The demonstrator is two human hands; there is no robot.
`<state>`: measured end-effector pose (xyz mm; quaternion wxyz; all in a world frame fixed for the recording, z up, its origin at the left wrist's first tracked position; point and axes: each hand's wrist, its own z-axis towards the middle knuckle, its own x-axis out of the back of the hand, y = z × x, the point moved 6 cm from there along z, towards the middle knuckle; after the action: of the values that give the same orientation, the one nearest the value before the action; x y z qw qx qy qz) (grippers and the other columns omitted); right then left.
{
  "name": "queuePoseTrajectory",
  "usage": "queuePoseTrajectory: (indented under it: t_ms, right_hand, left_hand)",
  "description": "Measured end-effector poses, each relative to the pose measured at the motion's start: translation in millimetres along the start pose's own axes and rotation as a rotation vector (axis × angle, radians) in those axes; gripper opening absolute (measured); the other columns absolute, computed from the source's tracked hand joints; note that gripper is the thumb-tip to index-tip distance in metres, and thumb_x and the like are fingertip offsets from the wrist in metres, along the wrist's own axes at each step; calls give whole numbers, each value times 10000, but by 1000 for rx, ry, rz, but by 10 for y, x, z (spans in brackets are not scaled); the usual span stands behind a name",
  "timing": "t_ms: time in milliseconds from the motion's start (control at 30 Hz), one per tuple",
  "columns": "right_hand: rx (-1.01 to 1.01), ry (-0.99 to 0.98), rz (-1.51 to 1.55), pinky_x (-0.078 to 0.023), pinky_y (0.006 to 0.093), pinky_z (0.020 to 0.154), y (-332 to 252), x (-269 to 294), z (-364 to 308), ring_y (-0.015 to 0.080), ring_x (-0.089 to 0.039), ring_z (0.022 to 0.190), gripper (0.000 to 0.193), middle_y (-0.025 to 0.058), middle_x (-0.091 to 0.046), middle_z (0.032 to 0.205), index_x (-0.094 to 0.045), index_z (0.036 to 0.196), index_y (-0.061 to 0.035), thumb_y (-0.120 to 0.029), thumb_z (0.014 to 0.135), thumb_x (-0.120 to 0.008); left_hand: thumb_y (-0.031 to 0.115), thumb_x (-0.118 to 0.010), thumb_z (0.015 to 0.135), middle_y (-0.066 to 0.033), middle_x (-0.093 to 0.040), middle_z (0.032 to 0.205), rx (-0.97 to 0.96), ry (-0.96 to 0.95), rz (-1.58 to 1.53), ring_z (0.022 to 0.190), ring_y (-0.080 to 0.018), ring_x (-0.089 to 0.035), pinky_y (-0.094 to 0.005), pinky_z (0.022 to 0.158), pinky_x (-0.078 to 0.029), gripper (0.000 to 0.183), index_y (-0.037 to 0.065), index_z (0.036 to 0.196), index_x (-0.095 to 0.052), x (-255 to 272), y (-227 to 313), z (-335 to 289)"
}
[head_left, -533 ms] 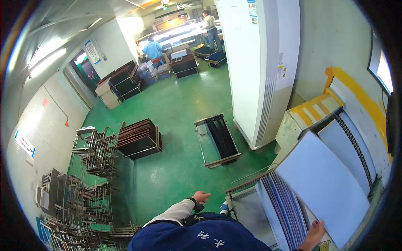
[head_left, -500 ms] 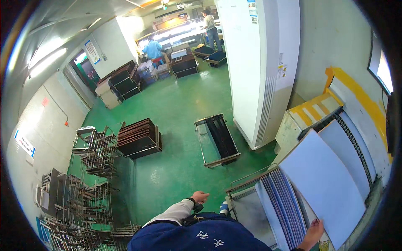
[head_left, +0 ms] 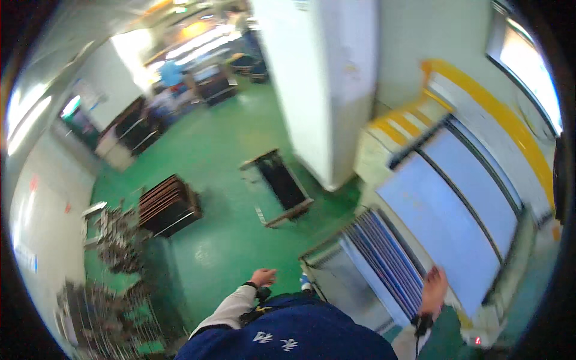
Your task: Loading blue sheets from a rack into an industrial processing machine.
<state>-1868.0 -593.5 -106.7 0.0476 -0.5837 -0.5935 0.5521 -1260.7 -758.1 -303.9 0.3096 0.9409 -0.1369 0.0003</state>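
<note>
A pale blue-white flat panel (head_left: 441, 225) lies on the dark-edged conveyor at the right, with a second such panel (head_left: 471, 171) beyond it. My right hand (head_left: 434, 291) is at the near left edge of the closer panel, its fingers partly curled and blurred. Whether they touch the panel I cannot tell. Just left of that hand stands a wire rack (head_left: 336, 246) with several upright panels (head_left: 384, 264) side by side. Held in front of my body, my left hand (head_left: 263, 277) has its fingers curled in, with nothing visible in them.
A tall white cabinet (head_left: 318, 90) stands beyond the conveyor. On the green floor are a rack with dark panels (head_left: 281, 183), a stack of brown panels (head_left: 168, 204) and metal racks (head_left: 117, 240) at the left. Farther back, people (head_left: 171, 73) are at a lit bench.
The closer panel, tilted with my right hand at its edge before, now lies flat on the conveyor. My view has swung right. My left hand stays in front of my body.
</note>
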Motion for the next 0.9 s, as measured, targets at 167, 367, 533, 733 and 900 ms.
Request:
queuePoseTrajectory:
  t_ms: [167, 367, 533, 733, 900]
  right_hand:
    - [-48, -26, -6, -446, 300, 669, 5, -364, -64, 170, -543, 736, 155, 98, -610, 858, -560, 893, -39, -188, 858, -583]
    - [-45, -28, 85, -464, 291, 668, -129, -290, -14, 179, -567, 752, 169, 110, -614, 882, -556, 954, -28, -164, 856, -575]
    - [-24, -33, 80, -449, 299, 684, -160, -329, 98, 175, -562, 754, 178, 113, -616, 873, -554, 900, -25, -191, 849, -593]
    - [-9, -10, 62, -448, 293, 682, -244, -308, 200, 168, -558, 754, 184, 115, -615, 875, -554, 906, -21, -194, 854, -585]
    - [-6, -8, 83, -457, 283, 682, -316, -214, 299, 166, -559, 745, 192, 117, -620, 867, -565, 905, -17, -200, 856, -591]
  left_hand:
    - [346, -606, 842, -77, -621, 873, 8, -27, -87, 659, -188, -621, -293, 525, -489, 377, 9, 1003, -552, 114, -179, -52]
    - [364, -595, 852, -107, -622, 886, 33, -50, 29, 710, -211, -640, -292, 524, -498, 413, -8, 1022, -536, 33, -55, -9]
    - [330, -587, 863, -138, -622, 931, 8, -50, 26, 729, -248, -642, -305, 524, -508, 397, -14, 1050, -524, 39, 43, -62]
    - [308, -592, 860, -131, -624, 939, 24, -39, -15, 721, -230, -637, -302, 538, -514, 377, -16, 1044, -530, 19, 85, -150]
    - [307, -591, 859, -119, -619, 969, 37, -50, 26, 735, -234, -636, -308, 558, -518, 389, -16, 1066, -528, -42, 82, -50]
